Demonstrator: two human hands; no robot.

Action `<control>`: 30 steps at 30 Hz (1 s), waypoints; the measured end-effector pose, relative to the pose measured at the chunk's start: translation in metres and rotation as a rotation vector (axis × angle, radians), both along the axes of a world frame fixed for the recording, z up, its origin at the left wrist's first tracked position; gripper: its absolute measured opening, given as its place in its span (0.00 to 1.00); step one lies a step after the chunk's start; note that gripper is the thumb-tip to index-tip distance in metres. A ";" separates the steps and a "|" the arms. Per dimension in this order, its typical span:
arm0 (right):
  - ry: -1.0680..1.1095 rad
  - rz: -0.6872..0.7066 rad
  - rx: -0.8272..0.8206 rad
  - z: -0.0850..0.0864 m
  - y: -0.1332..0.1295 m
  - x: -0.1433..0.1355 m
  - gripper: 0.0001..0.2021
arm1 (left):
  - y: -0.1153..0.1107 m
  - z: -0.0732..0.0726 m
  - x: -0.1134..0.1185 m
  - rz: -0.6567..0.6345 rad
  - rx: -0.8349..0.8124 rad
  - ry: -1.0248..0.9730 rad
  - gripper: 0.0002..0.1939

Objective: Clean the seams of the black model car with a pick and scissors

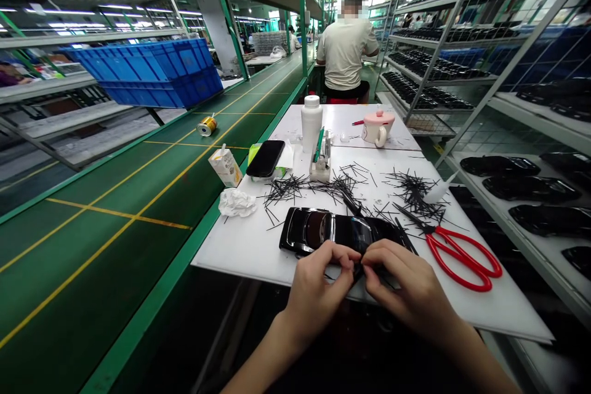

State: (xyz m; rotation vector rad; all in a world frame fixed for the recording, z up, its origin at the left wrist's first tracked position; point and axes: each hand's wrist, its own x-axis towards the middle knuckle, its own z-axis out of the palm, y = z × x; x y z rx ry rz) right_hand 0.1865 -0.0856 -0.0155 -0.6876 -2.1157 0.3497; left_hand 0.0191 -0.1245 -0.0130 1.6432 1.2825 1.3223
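"Where's the black model car (pixel 342 229)?"

"Lower centre of the frame, long axis running left to right, just beyond the hands."

"Which hand's nearer?"

"Neither, really. Left hand (pixel 318 280) and right hand (pixel 410 283) nearly meet at its near side, fingertips pinched; on what, I can't tell."

"Anything around?"

"Red-handled scissors (pixel 434 233) near the right hand, loose black strips (pixel 289 188) beyond the car."

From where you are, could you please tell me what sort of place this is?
Probably a factory: a green conveyor belt runs alongside the worktable, and a rack holds many black model cars.
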 end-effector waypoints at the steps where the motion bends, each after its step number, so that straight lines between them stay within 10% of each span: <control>1: 0.003 0.002 -0.009 0.000 0.000 0.000 0.07 | 0.000 0.001 0.000 0.009 -0.011 -0.017 0.09; 30: -0.370 0.136 0.197 0.020 0.008 0.013 0.12 | 0.002 -0.001 0.002 -0.068 0.004 0.015 0.10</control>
